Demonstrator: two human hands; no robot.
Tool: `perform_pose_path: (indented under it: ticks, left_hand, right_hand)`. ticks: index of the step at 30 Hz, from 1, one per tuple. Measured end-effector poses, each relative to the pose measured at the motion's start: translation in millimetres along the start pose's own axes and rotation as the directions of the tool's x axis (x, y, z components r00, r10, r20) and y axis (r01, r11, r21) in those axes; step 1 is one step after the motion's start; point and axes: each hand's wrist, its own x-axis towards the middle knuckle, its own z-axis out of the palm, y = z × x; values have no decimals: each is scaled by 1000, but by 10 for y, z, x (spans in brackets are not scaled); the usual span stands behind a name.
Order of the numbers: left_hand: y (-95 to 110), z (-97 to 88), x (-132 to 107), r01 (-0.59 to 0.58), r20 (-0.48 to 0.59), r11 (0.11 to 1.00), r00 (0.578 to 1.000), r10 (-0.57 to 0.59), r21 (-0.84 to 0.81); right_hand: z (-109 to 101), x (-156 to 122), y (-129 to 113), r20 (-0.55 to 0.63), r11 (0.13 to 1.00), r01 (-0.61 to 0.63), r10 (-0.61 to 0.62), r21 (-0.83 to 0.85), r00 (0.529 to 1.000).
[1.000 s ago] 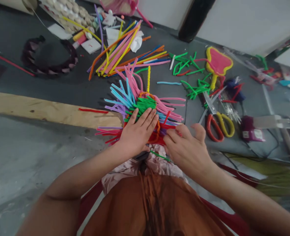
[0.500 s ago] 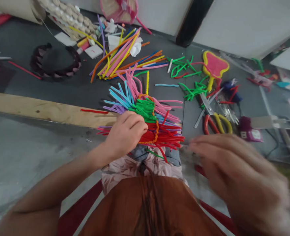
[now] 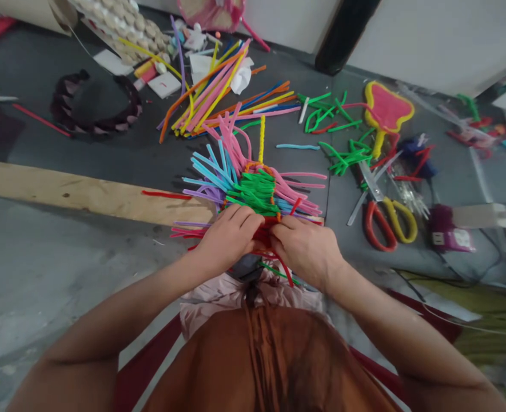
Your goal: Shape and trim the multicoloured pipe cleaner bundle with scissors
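A bristling pipe cleaner piece [image 3: 253,186] sits in front of me, with green, pink, blue, purple and red stems sticking out around an orange ring. My left hand [image 3: 229,237] is curled on its near left side, fingers closed over the red stems. My right hand [image 3: 306,246] is curled beside it on the near right, fingers pinching the red stems too. The two hands almost touch over the piece's near edge.
A wooden plank [image 3: 76,191] runs along the left. Loose pipe cleaners [image 3: 222,86] lie beyond, green offcuts [image 3: 338,137] to the right. Red-and-yellow scissors [image 3: 385,220], a pink-and-yellow shape [image 3: 385,109], a dark braided ring [image 3: 94,103] and a purple tool [image 3: 445,232] lie around.
My right hand swung out to the right and came back onto the red stems. My left hand went from flat on the piece to curled over it.
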Motion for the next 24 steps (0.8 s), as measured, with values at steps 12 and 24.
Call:
perform_pose_path:
  ticks: [12,24]
  left_hand:
    - [-28,11,-15,-107,-27,994,994,108,22]
    - [81,-134,148,-228,83,926,974,213,300]
  right_hand:
    - [162,-166,426,-481,928,176,3,327,876]
    - [238,-594,238,-466,998,62,-43,25,884]
